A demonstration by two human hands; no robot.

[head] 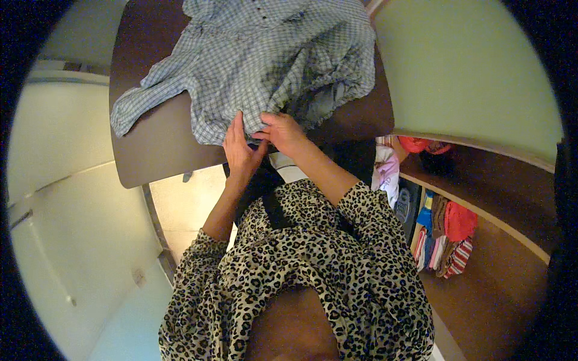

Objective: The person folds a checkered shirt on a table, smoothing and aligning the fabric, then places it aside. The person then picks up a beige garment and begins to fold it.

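Note:
A blue-and-white checked shirt (239, 67) lies loosely spread and wrinkled on a dark brown tabletop (158, 153). One long sleeve (144, 106) stretches out to the left, and small dark buttons show near the top of the view. At the shirt's near edge, my left hand (239, 151) rests with its fingers extended over the cloth; whether it grips the hem is unclear. My right hand (286, 135), just beside it, has the hem bunched between thumb and fingers. Folds on the right side fall in shadow.
On the right, a wooden shelf unit (478, 207) holds folded clothes (445, 239) and a red cloth (415, 144). A pink-and-white bag or cloth (386, 169) hangs by the table. A green wall (465, 67) rises right; a pale panel (67, 180) stands left.

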